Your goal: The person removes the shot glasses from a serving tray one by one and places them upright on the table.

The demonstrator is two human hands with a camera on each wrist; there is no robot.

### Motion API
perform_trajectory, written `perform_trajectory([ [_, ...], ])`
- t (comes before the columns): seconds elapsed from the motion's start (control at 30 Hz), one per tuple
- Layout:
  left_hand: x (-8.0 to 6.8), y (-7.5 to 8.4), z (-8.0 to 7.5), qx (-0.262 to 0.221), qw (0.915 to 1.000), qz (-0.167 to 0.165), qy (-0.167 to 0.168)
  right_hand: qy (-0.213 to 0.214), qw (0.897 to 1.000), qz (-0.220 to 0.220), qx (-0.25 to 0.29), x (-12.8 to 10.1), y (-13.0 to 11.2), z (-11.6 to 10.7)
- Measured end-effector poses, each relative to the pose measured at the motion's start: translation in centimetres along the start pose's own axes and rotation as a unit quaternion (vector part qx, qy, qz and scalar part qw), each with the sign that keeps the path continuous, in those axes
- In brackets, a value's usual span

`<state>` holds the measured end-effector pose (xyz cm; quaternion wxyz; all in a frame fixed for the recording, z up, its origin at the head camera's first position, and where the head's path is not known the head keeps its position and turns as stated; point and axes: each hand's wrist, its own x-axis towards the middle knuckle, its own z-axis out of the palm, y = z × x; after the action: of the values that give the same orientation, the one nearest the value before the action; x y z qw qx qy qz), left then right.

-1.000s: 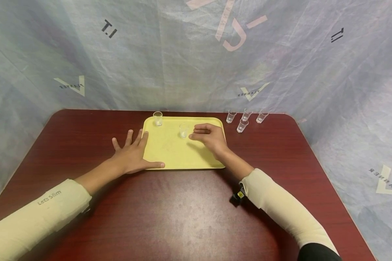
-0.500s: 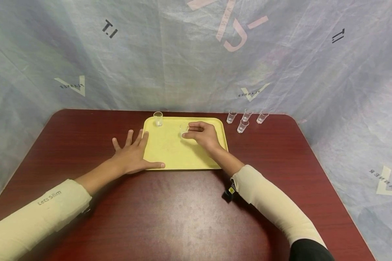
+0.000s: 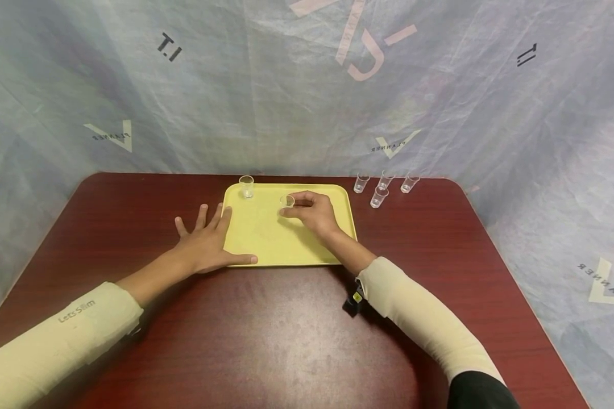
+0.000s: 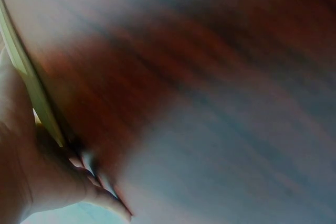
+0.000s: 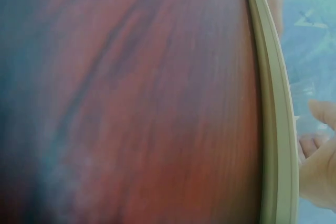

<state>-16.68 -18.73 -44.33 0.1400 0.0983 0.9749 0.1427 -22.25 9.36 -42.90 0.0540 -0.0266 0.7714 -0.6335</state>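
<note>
A yellow tray (image 3: 266, 238) lies on the table. My left hand (image 3: 204, 244) rests with fingers spread over its left edge, the thumb along the front left corner. In the left wrist view that hand (image 4: 47, 177) sits against the tray's edge. Over the tray's middle, my right hand (image 3: 313, 213) pinches a small clear shot glass (image 3: 287, 201) between thumb and fingers, which cover its lower part. A second shot glass (image 3: 247, 186) stands upright at the tray's back left corner. In the right wrist view, the right hand (image 5: 317, 166) shows partly beyond the tray rim.
Several more shot glasses (image 3: 379, 196) stand in a cluster on the dark red table (image 3: 286, 329), just right of the tray's back corner. A grey printed sheet (image 3: 210, 102) hangs behind the table and along its sides.
My right hand has moved left across the tray and its thumb and fingers have closed on the middle shot glass. The left hand has stayed in place.
</note>
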Motion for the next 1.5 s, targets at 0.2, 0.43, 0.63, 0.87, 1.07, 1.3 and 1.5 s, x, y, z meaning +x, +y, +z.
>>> perform_trajectory([
  [0.2, -0.2, 0.2, -0.2, 0.000, 1.0000, 0.001, 0.000, -0.006, 1.000, -0.002, -0.006, -0.5, 0.1, -0.3],
  [0.43, -0.4, 0.4, -0.3, -0.003, 1.0000, 0.002, 0.000, -0.021, 1.000, -0.004, -0.007, -1.4, 0.1, -0.8],
  [0.63, -0.4, 0.4, -0.2, -0.004, 1.0000, 0.002, 0.000, -0.039, 0.999, -0.006, -0.011, -2.1, 0.1, -1.3],
  [0.87, -0.2, 0.1, -0.1, -0.002, 1.0000, -0.001, -0.002, -0.048, 0.999, -0.009, -0.010, -2.7, 0.0, -2.2],
  [1.07, -0.1, 0.1, -0.1, -0.001, 1.0000, 0.000, -0.002, -0.043, 0.999, 0.000, -0.020, -3.2, 0.1, -3.2],
  [1.3, -0.2, 0.1, -0.2, -0.002, 1.0000, 0.001, 0.000, -0.037, 0.999, 0.003, -0.016, -3.8, 0.0, -4.4],
  [1.5, -0.2, 0.0, -0.1, -0.001, 1.0000, 0.002, -0.001, -0.021, 1.000, 0.005, -0.021, -4.1, 0.2, -5.8],
])
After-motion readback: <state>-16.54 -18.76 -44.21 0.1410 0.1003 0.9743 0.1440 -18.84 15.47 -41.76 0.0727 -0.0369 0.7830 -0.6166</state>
